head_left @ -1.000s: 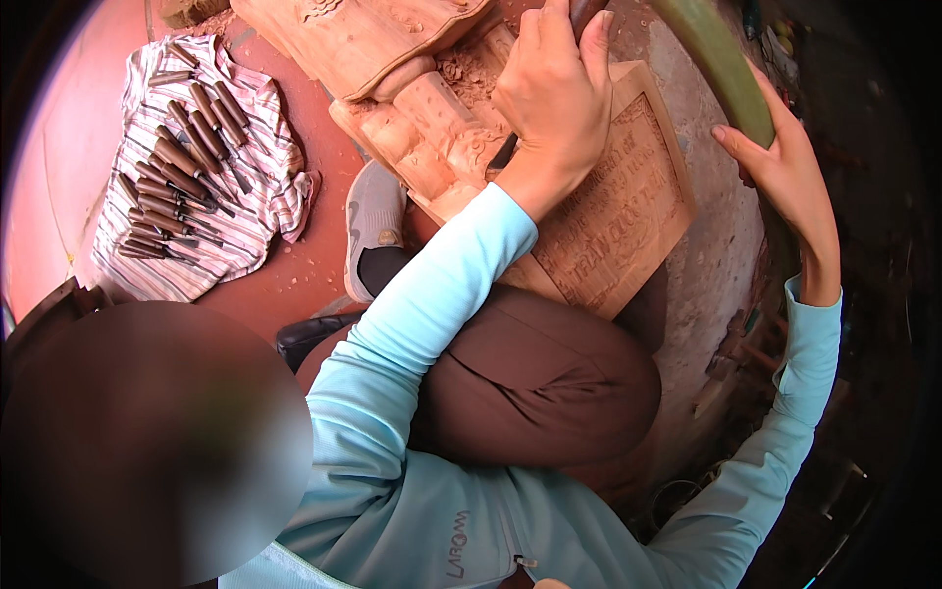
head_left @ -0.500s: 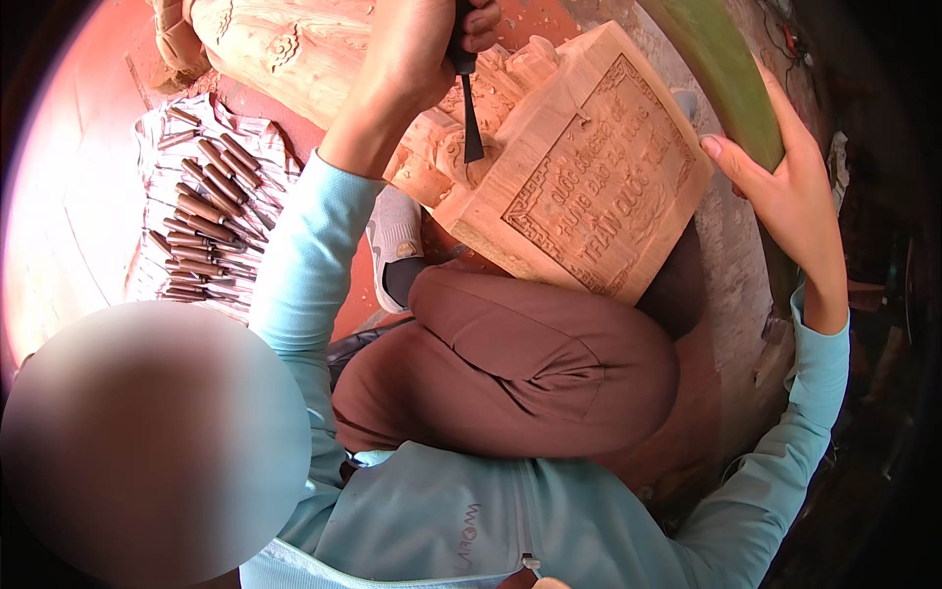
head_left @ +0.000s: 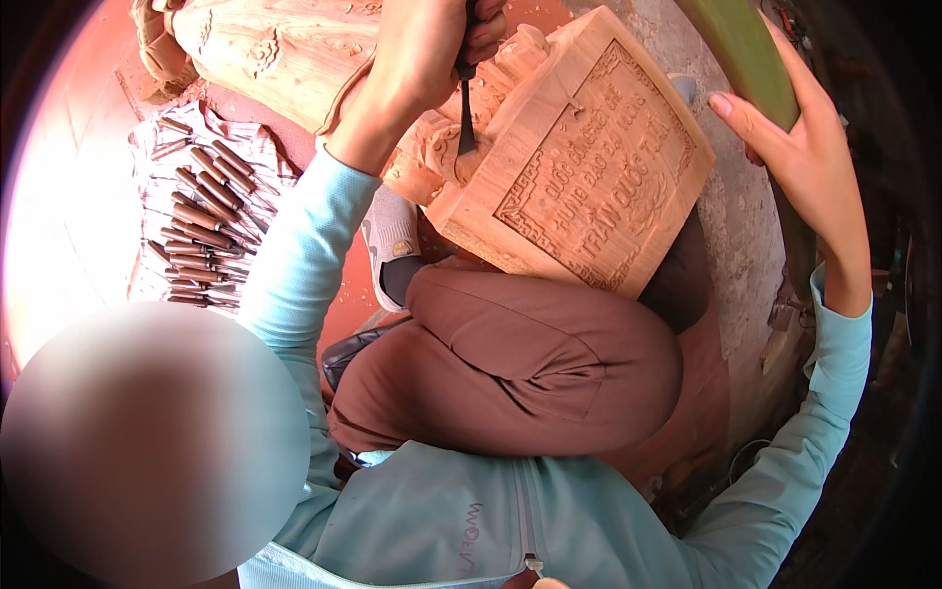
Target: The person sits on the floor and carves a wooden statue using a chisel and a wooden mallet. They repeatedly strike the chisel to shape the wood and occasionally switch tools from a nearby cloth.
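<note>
A chisel [head_left: 466,108] with a dark handle and a flat, flaring dark blade is gripped in my left hand [head_left: 422,59]. Its edge points down and meets the carved wood beside the base of a wooden carving [head_left: 491,211]. That base is a pale block with a bordered panel of raised lettering, tilted toward me. My right hand [head_left: 819,177] is closed round a long green club-like piece [head_left: 751,59], which bends across the top right. The thumb shows on the near side; most of the fingers are hidden behind it.
Several brown-handled chisels [head_left: 206,216] lie on a striped cloth [head_left: 147,196] at left. The carving's long robed part [head_left: 285,59] extends to the upper left. My bent leg [head_left: 549,363] is close below the block. Wood chips dot the red floor [head_left: 339,285].
My right hand and the green piece have swung outward to the right, away from the block. The chisel's tip has shifted slightly left and stands more upright.
</note>
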Action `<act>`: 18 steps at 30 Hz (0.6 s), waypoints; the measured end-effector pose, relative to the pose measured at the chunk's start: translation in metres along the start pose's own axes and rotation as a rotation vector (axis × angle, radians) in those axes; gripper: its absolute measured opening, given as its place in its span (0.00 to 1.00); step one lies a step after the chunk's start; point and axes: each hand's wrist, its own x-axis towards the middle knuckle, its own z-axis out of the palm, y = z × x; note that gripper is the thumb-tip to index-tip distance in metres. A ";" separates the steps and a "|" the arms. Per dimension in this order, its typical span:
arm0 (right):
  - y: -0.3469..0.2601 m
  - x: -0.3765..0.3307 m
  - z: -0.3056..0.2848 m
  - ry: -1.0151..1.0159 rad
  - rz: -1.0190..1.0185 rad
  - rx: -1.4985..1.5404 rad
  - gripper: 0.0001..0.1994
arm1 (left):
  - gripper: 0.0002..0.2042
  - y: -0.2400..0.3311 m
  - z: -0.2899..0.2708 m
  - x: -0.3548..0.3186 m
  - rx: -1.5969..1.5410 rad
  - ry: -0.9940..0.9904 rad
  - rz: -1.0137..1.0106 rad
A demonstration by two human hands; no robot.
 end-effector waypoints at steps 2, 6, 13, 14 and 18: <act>-0.026 0.010 -0.001 -0.009 0.015 0.064 0.33 | 0.14 0.000 -0.001 -0.003 0.025 0.030 0.025; -0.040 0.044 -0.005 -0.030 -0.148 0.015 0.32 | 0.15 0.006 0.002 -0.009 0.076 0.123 0.079; -0.044 0.061 -0.014 -0.089 -0.558 -0.303 0.31 | 0.15 0.003 0.001 -0.013 0.031 0.186 0.043; -0.050 0.056 -0.012 -0.059 -0.535 -0.275 0.31 | 0.15 0.002 0.000 -0.014 0.018 0.195 0.040; -0.051 0.053 -0.013 -0.038 -0.689 -0.421 0.31 | 0.15 -0.003 -0.006 -0.012 -0.067 0.161 0.012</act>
